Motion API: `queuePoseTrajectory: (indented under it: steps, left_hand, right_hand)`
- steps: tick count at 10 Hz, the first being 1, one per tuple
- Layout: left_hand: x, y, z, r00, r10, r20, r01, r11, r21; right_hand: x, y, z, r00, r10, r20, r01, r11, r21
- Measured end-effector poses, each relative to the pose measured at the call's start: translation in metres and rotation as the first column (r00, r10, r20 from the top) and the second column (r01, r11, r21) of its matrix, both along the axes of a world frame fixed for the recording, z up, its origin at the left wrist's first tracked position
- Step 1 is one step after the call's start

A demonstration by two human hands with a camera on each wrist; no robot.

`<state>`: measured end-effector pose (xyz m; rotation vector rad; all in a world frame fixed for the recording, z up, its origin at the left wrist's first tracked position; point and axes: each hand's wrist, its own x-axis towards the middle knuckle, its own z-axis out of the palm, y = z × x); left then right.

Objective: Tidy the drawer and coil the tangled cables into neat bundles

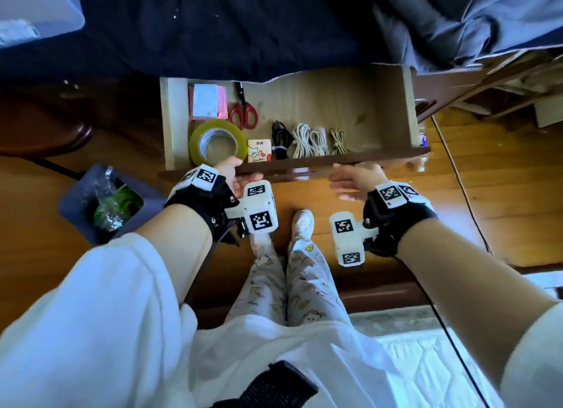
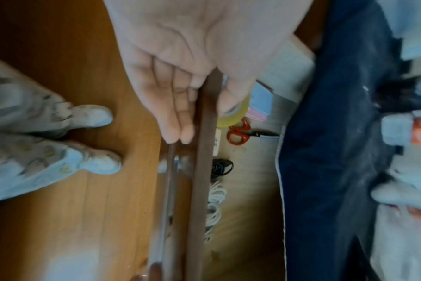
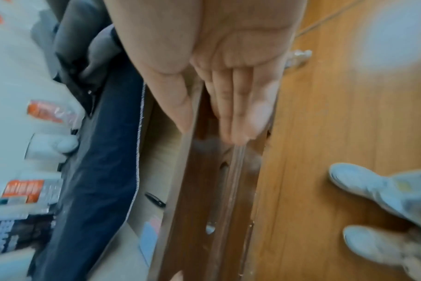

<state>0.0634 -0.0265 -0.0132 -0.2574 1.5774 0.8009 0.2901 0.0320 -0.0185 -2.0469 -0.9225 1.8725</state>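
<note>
The wooden drawer (image 1: 320,103) stands pulled out under a dark blue cloth. Along its front lie a black cable bundle (image 1: 280,139), two white coiled cables (image 1: 301,141) and a small beige one (image 1: 338,141). My left hand (image 1: 242,171) rests on the left part of the dark drawer front (image 1: 304,163), fingers straight along its outer face and thumb over the top edge. My right hand (image 1: 353,176) lies the same way further right. The wrist views show each hand, left (image 2: 202,117) and right (image 3: 209,131), flat against the drawer front (image 2: 199,190).
A roll of yellow tape (image 1: 217,142), red scissors (image 1: 243,109), pink and white notes (image 1: 207,101) and a small card (image 1: 259,150) fill the drawer's left side. A bin (image 1: 100,203) stands on the floor at left. A black cord (image 1: 457,176) runs along the floor at right.
</note>
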Motion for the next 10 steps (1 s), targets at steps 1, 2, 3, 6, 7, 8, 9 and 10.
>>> queuePoseTrajectory:
  steps: [1, 2, 3, 6, 7, 8, 9, 10]
  left_hand:
    - [-0.001, 0.021, 0.011, 0.999, -0.027, 0.028, 0.026, 0.999, 0.021]
    - [0.000, 0.032, 0.011, 0.997, -0.077, 0.012, 0.076, 0.995, 0.059]
    - [-0.007, 0.049, 0.012, 0.991, -0.110, -0.075, 0.117, 0.987, 0.106]
    - [-0.017, 0.125, 0.024, 0.977, -0.093, -0.192, 0.141, 0.957, 0.253]
    - [-0.019, 0.132, 0.020, 0.962, -0.187, -0.201, 0.228, 0.951, 0.210]
    - [-0.021, 0.134, 0.017, 0.950, -0.248, -0.188, 0.278, 0.947, 0.159]
    - [-0.021, 0.141, 0.023, 0.928, -0.329, -0.176, 0.341, 0.939, 0.047]
    - [-0.025, 0.149, 0.043, 0.849, -0.509, -0.146, 0.512, 0.859, -0.018]
  right_hand:
    - [-0.012, 0.024, -0.005, 0.997, 0.074, 0.016, -0.074, 0.997, -0.017]
    - [-0.021, 0.044, -0.009, 0.999, 0.050, 0.020, -0.049, 0.999, -0.012]
    - [-0.026, 0.067, -0.006, 0.992, 0.126, 0.022, -0.126, 0.992, 0.030]
    - [-0.065, 0.147, -0.003, 0.964, 0.265, 0.017, -0.265, 0.953, 0.150]
    - [-0.069, 0.162, -0.015, 0.951, 0.307, 0.034, -0.309, 0.947, 0.089]
    - [-0.061, 0.168, -0.040, 0.949, 0.315, 0.027, -0.316, 0.943, 0.099]
    - [-0.063, 0.166, -0.017, 0.942, 0.331, 0.046, -0.334, 0.938, 0.093]
    - [-0.071, 0.166, 0.013, 0.891, 0.454, -0.001, -0.454, 0.891, 0.016]
